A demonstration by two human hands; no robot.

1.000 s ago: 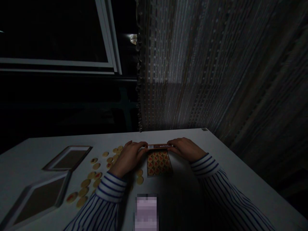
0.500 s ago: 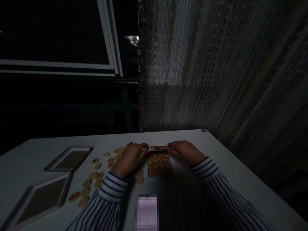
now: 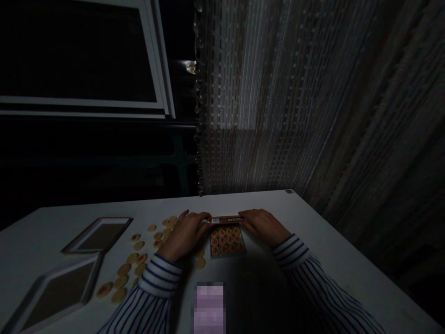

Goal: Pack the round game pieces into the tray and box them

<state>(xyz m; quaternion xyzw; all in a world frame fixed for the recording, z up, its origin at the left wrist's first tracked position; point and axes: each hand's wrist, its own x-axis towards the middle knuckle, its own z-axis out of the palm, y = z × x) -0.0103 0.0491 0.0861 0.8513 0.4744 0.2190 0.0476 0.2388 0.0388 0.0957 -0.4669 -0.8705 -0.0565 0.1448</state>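
Pale yellow discs (image 3: 139,257) with red markings; box (image 3: 225,219) edged in orange-brown, with a small white barcode label. Sleeves (image 3: 156,278) in white with thin dark-blue stripes, against a plain grey-white table (image 3: 52,227). Two trays (image 3: 99,234) dull brown inside with pale rims; curtain (image 3: 295,93) in fine vertical grey and beige stripes; window frame (image 3: 155,55) white around black glass.

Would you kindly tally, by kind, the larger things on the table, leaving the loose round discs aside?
Shallow trays: 2
Box of discs: 1
Hands at the box's far edge, left hand and right hand: 2
Total: 5
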